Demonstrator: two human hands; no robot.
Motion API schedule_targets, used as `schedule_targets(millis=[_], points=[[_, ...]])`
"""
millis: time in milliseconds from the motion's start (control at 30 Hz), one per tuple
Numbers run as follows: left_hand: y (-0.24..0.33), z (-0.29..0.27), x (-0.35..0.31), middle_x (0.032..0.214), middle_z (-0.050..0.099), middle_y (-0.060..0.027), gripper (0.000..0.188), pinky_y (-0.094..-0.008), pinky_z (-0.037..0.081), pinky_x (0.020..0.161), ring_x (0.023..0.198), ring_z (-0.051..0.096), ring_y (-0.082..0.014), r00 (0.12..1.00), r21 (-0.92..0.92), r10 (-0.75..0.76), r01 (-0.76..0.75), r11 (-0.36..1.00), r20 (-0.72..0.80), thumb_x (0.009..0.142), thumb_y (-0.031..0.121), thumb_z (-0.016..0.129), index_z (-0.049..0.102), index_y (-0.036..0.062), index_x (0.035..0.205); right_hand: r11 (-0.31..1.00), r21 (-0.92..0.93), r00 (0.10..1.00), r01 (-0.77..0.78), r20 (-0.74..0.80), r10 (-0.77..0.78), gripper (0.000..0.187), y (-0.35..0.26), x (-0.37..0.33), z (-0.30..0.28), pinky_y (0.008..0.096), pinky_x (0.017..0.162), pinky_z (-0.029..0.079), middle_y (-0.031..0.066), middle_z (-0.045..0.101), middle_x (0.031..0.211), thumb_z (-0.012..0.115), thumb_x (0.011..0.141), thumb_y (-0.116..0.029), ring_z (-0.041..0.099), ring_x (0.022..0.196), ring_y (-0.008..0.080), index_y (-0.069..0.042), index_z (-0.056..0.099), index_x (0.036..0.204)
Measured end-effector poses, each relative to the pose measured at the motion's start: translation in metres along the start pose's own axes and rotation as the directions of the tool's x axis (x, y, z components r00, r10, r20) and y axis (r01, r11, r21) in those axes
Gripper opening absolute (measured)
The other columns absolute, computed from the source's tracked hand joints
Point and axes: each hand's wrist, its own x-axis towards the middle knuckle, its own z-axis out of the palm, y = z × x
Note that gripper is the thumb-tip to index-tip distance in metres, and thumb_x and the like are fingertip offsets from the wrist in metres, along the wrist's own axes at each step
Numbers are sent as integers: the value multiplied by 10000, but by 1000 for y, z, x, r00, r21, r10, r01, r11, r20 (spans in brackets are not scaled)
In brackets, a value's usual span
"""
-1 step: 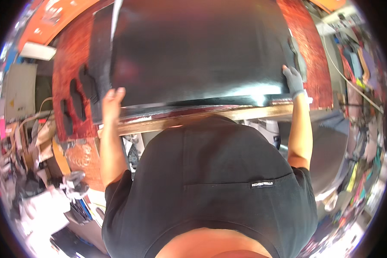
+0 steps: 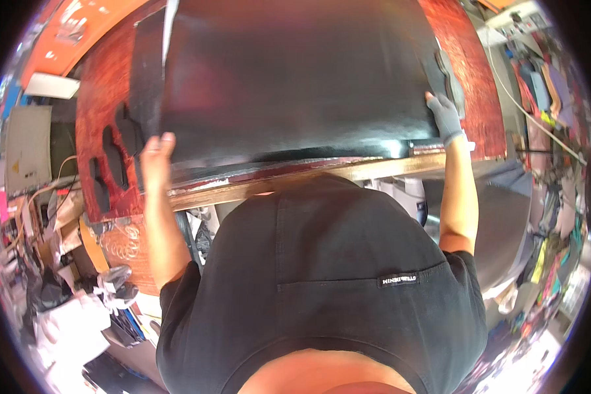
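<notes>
A large black sheet [image 2: 295, 79] lies spread over a red-brown worktable [image 2: 98, 98] in front of me. My left hand [image 2: 155, 156], bare, grips the sheet's near left corner with the thumb on top. My right hand [image 2: 444, 115] wears a grey glove and holds the sheet's near right corner. The near edge of the sheet runs between my two hands, just above the table's wooden front edge [image 2: 295, 180]. My dark shirt hides what is below the table edge.
Small black cut-out pieces lie on the table at the left [image 2: 115, 148] and at the far right [image 2: 450, 73]. An orange surface [image 2: 72, 26] is at the top left. Cluttered bags and boxes [image 2: 65, 308] crowd the lower left; cables and colourful items [image 2: 551, 98] line the right.
</notes>
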Motion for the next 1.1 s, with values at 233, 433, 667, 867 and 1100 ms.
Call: schedule_targets(millis=[233,433,667,867,1100], points=[[-50,-18,41,1263,520,-63,511,-426,289,996,1205,432,-205,930,58,-363,360,931,59,881,348,599,468,67,1287,959,-275,997,-61,-56,47,343,17,-9,61,283,724,443,96,639,812,626,846,-284,562,784,139,41,600,952],[-71,-22,38,1290,490,-51,513,-461,439,846,1199,427,-185,824,-186,-379,487,853,421,865,341,620,448,86,1276,982,-164,996,88,35,-84,325,35,-13,32,300,666,399,90,545,720,601,848,-302,472,690,159,21,574,826],[-74,-140,19,1332,408,-118,611,-382,527,762,1229,395,-236,910,-162,-317,367,916,268,874,316,610,364,8,1341,930,-363,954,51,-258,-153,582,-8,-115,103,361,916,395,214,574,1137,634,824,-417,533,1063,296,71,547,1130],[-95,-165,33,1138,506,-31,353,-360,511,695,1080,453,-167,880,-198,-249,350,916,404,898,317,580,508,120,1182,999,-33,990,19,-139,-24,215,-11,-99,125,206,682,376,-64,543,808,594,884,-259,433,738,45,-49,631,918],[-77,-191,9,1101,522,-23,373,-350,520,669,1045,477,-157,868,-221,-255,373,901,427,903,303,576,501,101,1207,967,252,999,-30,17,27,153,-54,-125,115,202,597,313,-98,460,709,626,855,-196,373,662,22,-129,575,727]])
